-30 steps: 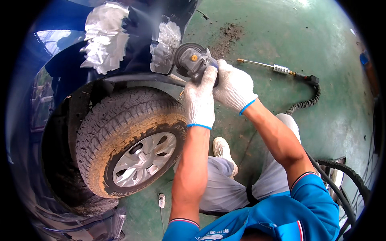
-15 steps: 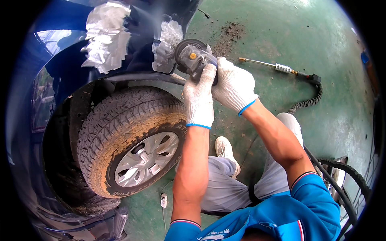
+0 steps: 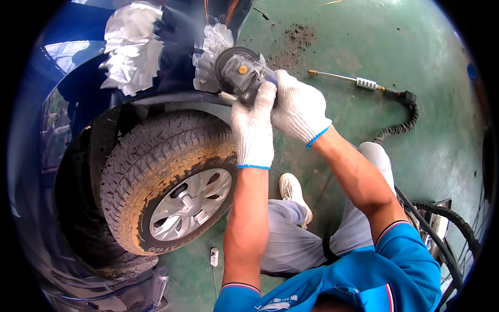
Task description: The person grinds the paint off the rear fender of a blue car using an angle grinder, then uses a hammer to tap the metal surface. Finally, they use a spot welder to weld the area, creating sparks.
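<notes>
Both my hands wear white knit gloves with blue cuffs and are closed round an angle grinder (image 3: 243, 73). My left hand (image 3: 253, 125) grips it from the near side, thumb up along the body. Behind it, my right hand (image 3: 301, 106) wraps the grinder's rear part; its fingertips are hidden. The grinder's disc lies against a bare-metal patch (image 3: 209, 52) on the dark blue car fender (image 3: 179, 62). Orange sparks (image 3: 228, 13) fly from there toward the far edge. A larger sanded patch (image 3: 132, 49) shines farther left on the fender.
Below the fender stands a muddy tire (image 3: 161, 151) with a silver wheel (image 3: 192, 205). A slide-hammer-like metal rod (image 3: 366, 83) with a black cable (image 3: 397, 130) lies on the green floor at right. Dark dirt (image 3: 296, 47) is scattered beyond the grinder. Thick hoses (image 3: 452, 223) run at lower right.
The grinder and both hands have shifted slightly left, farther over the smaller bare patch. Sparks now fly from the fender, where none showed before.
</notes>
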Available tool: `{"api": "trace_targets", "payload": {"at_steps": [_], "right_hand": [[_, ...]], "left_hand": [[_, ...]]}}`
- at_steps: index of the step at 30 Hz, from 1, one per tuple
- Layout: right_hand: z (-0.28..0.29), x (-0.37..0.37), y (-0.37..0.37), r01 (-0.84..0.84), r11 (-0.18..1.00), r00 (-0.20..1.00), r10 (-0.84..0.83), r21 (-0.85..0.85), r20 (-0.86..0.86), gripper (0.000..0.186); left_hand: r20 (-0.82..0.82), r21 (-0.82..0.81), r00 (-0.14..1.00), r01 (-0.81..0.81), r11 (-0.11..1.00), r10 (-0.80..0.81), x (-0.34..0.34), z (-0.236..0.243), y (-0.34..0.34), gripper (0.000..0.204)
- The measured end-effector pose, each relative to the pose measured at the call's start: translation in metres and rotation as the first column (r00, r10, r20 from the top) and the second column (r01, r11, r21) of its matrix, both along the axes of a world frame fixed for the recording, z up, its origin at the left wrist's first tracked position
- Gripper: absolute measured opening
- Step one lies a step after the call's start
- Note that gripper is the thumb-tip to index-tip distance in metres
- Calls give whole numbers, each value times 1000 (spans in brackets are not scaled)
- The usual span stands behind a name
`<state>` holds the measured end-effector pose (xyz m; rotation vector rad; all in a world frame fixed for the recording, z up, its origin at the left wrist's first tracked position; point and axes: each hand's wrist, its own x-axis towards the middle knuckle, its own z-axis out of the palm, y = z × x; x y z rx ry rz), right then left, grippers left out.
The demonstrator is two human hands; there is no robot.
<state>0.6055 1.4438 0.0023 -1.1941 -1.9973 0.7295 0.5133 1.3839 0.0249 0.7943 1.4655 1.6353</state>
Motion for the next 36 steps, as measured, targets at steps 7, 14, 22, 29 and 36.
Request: {"api": "trace_targets", "payload": {"at_steps": [7, 14, 22, 29, 36], "right_hand": [[-32, 13, -17, -113, 967, 986, 80, -228, -147, 48], [-37, 13, -27, -602, 640, 683, 102, -477, -724, 51], [-31, 1, -19, -808, 305, 518, -41, -504, -855, 30], [-11, 4, -11, -781, 380, 527, -27, -497, -849, 31], [-23, -3, -8, -803, 375, 462, -100, -464, -881, 30]], "left_hand": [[-284, -184, 956, 16, 983, -68, 11, -3, -26, 36], [-815, -167, 579, -237, 957, 2, 24, -6, -68, 72], [-852, -174, 524, -289, 942, 3, 21, -1, -74, 84], [-874, -108, 484, -270, 957, 38, 23, 11, -63, 78], [-869, -118, 494, -242, 963, 18, 23, 16, -55, 74]]}}
